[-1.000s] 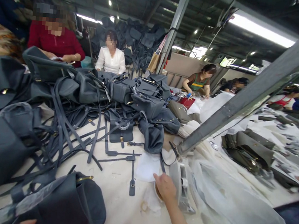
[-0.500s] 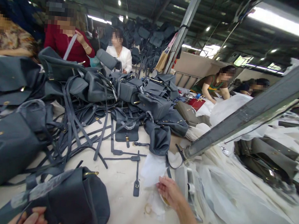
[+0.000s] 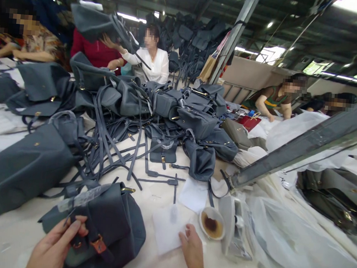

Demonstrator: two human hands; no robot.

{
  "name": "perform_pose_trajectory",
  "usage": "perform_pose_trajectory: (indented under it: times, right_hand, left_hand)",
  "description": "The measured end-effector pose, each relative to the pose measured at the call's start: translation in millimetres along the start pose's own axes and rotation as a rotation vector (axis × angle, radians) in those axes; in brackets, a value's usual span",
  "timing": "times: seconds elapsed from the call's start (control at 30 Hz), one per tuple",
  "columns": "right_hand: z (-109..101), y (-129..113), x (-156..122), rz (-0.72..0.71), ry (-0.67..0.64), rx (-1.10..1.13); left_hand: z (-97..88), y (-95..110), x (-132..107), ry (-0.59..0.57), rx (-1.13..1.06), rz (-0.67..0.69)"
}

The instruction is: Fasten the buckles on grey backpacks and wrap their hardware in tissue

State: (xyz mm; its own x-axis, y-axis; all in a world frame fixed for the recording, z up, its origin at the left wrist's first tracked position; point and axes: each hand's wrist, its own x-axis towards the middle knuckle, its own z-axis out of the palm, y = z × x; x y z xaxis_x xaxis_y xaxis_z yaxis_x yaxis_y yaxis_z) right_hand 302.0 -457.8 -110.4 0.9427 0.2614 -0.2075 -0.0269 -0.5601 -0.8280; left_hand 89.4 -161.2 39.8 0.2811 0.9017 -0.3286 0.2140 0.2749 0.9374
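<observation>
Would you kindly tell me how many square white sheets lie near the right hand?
2: the nearer sheet at the fingertips of the right hand, and the farther sheet beyond it, behind and left of the bowl. Any stacked underneath would be hidden.

Cream table [image 3: 154, 265]: dark blue-grey flap backpack [image 3: 123, 225] at front, left of centre. Left of and behind it, large dark blue-grey bag [image 3: 32, 167]. Behind both, heap of dark blue-grey bags [image 3: 168, 104]; before the heap, long flat dark straps [image 3: 133, 163]. Right of backpack, square white sheet [image 3: 163, 233] over one strap's end. Rightward in order: round white dish [image 3: 218, 236], grey-white boxy unit [image 3: 231, 222], translucent plastic sheeting [image 3: 283, 226].
</observation>
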Motion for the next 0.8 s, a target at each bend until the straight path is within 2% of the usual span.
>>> perform_pose_trajectory:
  times: [0.13, 0.27, 0.43, 0.57, 0.8]
  right_hand:
    - [17, -5, 0, -0.289, -0.041, -0.222]
    - [44, 1, 4, -0.464, -0.114, -0.361]
    - [58, 17, 12, -0.577, -0.098, -0.484]
    - [55, 21, 16, -0.644, -0.098, -0.535]
    - [47, 12, 16, -0.669, -0.081, -0.552]
  left_hand:
    - [5.0, 10, -5, -0.013, -0.032, -0.082]
    - [4.9, 13, -10, -0.02, -0.027, -0.085]
    - [4.8, 14, -16, -0.036, -0.025, -0.09]
    - [6.7, 14, -18, -0.038, -0.041, -0.085]
    - [7.4, 18, -18, -0.029, -0.036, -0.064]
